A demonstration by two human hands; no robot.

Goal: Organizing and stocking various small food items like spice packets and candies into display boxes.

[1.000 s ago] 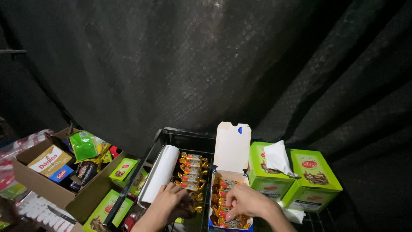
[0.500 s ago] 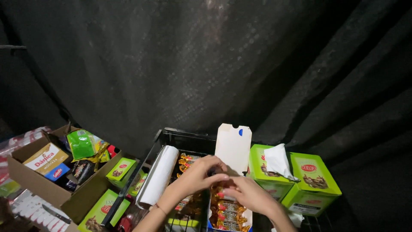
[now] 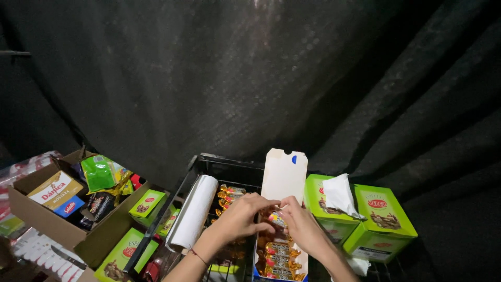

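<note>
The left hand (image 3: 241,215) and the right hand (image 3: 298,224) meet over the open candy box (image 3: 282,230), fingertips pinched together on one small gold-and-red wrapped candy (image 3: 277,219), which they hold between them just above the box's far end. Both hands are closed on that candy, the left from the left side, the right from the near right.

The box has its white lid standing upright at the far side, and inside it lie more candies in a row (image 3: 277,258); about four show clearly, the rest hidden by the hands. To the left of the box, in the black wire rack (image 3: 224,166), a second column of the same candies (image 3: 228,196) runs away from the viewer, with roughly three visible. One white roll of paper (image 3: 194,211) leans along the rack's left edge.

On the right sit two green boxes (image 3: 383,218), side by side, with a crumpled white tissue (image 3: 339,194) on the nearer-left one. On the far left, one brown cardboard carton (image 3: 49,219) holds mixed packets, a green bag (image 3: 100,173) among them.
</note>
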